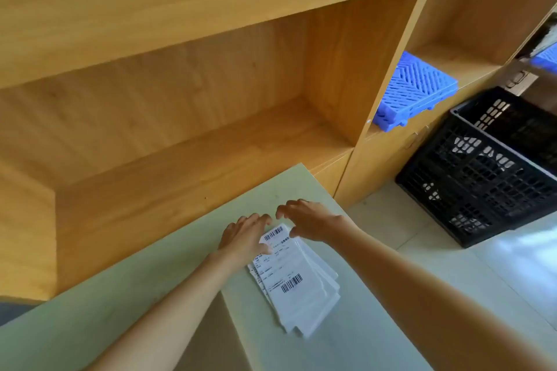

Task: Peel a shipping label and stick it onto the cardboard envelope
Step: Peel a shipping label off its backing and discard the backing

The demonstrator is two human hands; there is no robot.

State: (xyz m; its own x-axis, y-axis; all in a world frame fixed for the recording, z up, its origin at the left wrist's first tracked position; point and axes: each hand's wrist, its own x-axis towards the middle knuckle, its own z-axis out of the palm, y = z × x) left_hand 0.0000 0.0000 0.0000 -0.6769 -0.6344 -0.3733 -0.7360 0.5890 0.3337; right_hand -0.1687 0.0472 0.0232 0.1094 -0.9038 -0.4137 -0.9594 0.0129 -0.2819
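Note:
A loose stack of white shipping labels (297, 286) with black barcodes lies on the pale green table (120, 295), fanned out toward the right. My left hand (245, 235) rests on the stack's far left corner, thumb pressing on the top sheet. My right hand (307, 218) hovers over the far end of the stack, fingers curled and spread, thumb near the top label's edge. Whether it touches the paper is unclear. A brown cardboard piece (211, 337), possibly the envelope, shows under my left forearm at the table's near edge.
Wooden shelving (180, 99) stands right behind the table. A blue slatted plastic panel (413, 93) leans in the right shelf bay. A black plastic crate (488, 172) sits on the tiled floor to the right of the table.

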